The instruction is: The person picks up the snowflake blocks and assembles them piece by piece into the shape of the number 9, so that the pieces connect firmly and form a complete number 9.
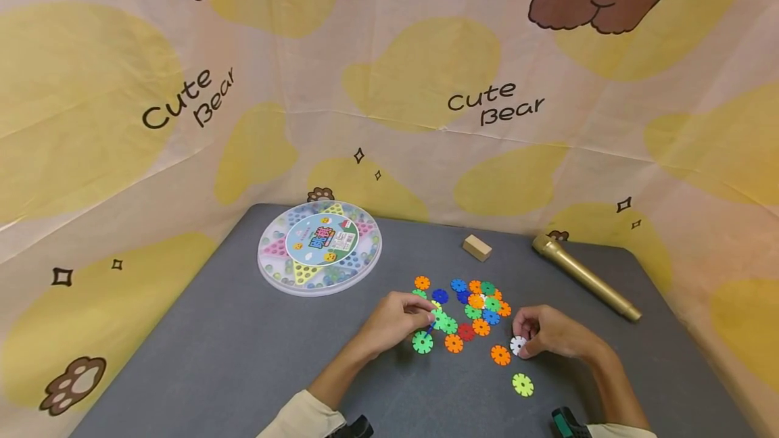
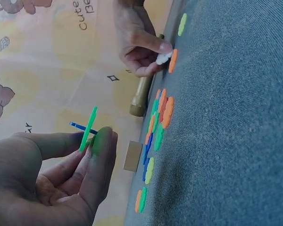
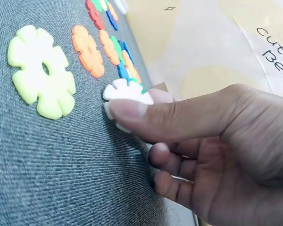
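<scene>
Low in the head frame, the left hand (image 1: 392, 322) pinches a green disc (image 2: 88, 129) slotted onto a blue disc (image 2: 80, 126), plain only from the left wrist. Right hand (image 1: 550, 333) pinches a white disc (image 3: 125, 96) on the table (image 1: 213, 357). Loose discs (image 1: 475, 306) overlap, uncountable; one microphone (image 1: 584, 277), one wooden block (image 1: 477, 247), one marble case (image 1: 319, 245) behind.

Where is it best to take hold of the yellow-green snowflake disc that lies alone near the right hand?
The yellow-green plastic snowflake disc lies flat on the grey table, apart from the others. Probably come from above and pinch two opposite rim notches, tipping one edge up first.
</scene>
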The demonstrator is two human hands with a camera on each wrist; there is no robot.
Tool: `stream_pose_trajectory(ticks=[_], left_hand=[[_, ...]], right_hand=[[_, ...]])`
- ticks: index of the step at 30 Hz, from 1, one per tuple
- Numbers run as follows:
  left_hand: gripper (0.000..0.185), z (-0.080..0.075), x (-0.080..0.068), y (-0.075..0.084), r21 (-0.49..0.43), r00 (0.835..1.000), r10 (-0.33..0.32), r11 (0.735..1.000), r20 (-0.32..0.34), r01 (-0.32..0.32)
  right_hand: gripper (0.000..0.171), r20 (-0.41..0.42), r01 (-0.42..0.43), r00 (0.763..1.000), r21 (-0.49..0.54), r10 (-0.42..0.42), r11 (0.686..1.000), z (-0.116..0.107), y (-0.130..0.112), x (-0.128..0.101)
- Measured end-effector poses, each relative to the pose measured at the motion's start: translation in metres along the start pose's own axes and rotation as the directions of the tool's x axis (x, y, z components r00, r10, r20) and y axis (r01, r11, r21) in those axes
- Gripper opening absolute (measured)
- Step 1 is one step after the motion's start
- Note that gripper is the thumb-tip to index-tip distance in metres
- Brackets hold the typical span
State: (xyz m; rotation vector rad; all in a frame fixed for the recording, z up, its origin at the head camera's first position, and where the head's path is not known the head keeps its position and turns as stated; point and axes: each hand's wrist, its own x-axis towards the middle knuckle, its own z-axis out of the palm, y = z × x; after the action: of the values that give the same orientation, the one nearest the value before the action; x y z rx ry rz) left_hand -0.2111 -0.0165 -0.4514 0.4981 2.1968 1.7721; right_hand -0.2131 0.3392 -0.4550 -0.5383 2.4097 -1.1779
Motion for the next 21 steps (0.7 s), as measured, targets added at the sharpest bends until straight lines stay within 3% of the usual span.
stream_pose_trajectory(ticks=[9,16,21], left_hand=[[0.017,0.001,-0.001,0.001,0.006,1.000,0.002,1.000,-0.007,-0.002],[0.017,0.004,-0.002,0.001,0.002,1.000,-0.005,1.000,0.002,0.005],[0.018,0.003,-0.001,0.000,0.013,1.000,0.010,1.000,0.001,-0.010]], right_hand=[[0.013,-0.081,0.009,0.997,0.036,-0.006,0.999,0.003,-0.011,0.003],[0.018,-0.172,0.050,0.984,-0.026,-0.053,0.998,0.015,-0.035,0.008],[0.018,-0.196,0.098,0.976,-0.017,-0.099,0.995,0.025,-0.050,0.014]])
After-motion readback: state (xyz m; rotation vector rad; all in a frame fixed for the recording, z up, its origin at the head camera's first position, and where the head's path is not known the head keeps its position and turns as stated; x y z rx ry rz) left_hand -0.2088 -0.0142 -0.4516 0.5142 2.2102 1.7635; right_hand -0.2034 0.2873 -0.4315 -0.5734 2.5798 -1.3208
